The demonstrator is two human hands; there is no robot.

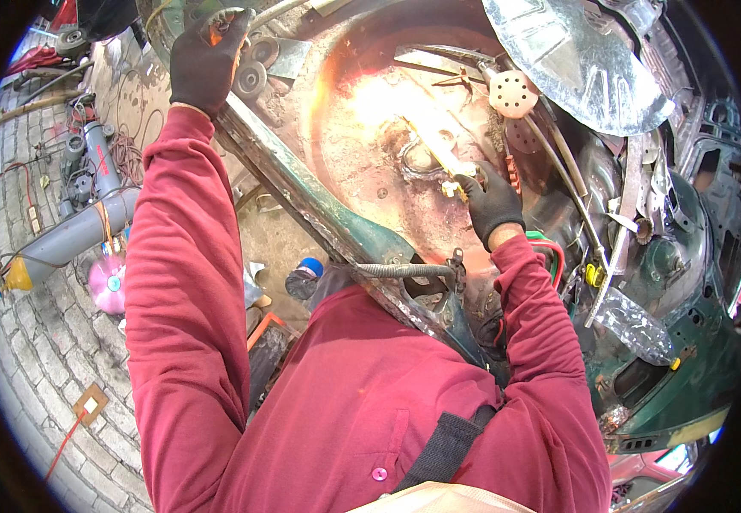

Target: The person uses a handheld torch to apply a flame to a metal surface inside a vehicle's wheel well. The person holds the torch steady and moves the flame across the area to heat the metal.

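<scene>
My left hand (208,64), in a black glove, is closed at the top left, by the upper end of a green metal car-body edge (319,192). What its curled fingers hold is hard to make out. Black-gloved too, my right hand (492,201) grips a brass-coloured gas torch (440,147) over the rusty, round-welled floor pan (336,111). Strong glare hides the torch's far end and the metal around it. Red and green hoses (546,244) come out beside my right wrist.
Right of the pan lie a perforated round metal piece (511,94), a shiny sheet-metal panel (567,60) and a clear plastic bottle (640,325). Round metal discs (250,79) sit near my left hand. A grey cylinder (71,239) lies on the brick paving (54,359).
</scene>
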